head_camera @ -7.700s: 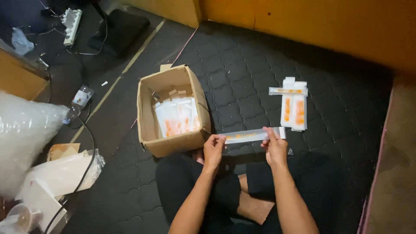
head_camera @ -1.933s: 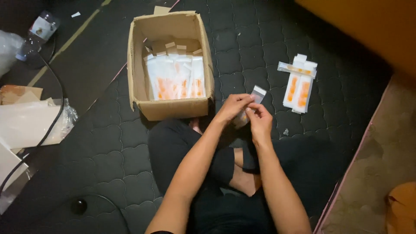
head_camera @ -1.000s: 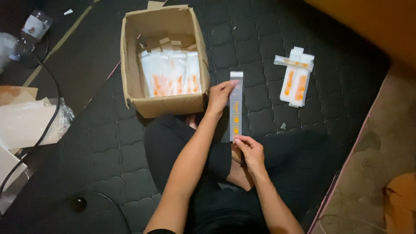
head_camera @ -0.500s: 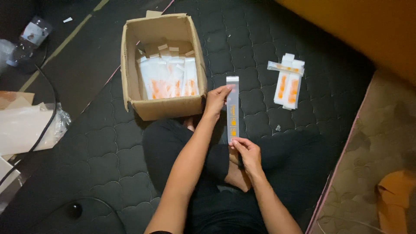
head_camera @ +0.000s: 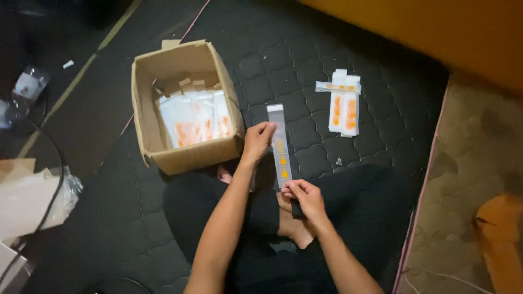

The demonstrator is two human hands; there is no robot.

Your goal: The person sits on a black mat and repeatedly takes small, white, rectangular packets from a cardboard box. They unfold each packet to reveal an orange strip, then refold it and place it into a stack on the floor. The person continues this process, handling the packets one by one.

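Observation:
I sit cross-legged on a dark quilted mat. Between both hands I hold a long narrow clear plastic sleeve [head_camera: 280, 147] with small orange marks, stretched lengthwise away from me. My left hand [head_camera: 258, 141] pinches its upper part near the cardboard box. My right hand [head_camera: 304, 197] pinches its lower end above my lap. The open cardboard box [head_camera: 146, 125] stands to my front left with several white packets with orange print [head_camera: 197, 118] standing inside.
A small stack of the same orange-marked sleeves [head_camera: 343, 106] lies on the mat [head_camera: 283, 60] to the front right. An orange wall [head_camera: 436, 32] runs along the back right. Plastic wrapping and cardboard [head_camera: 32, 196] lie at the left, with a black cable.
The sleeve was folded small between both hands, then got pulled out to full length. Since half a second ago the hands and sleeve have hardly moved; the camera shifted slightly.

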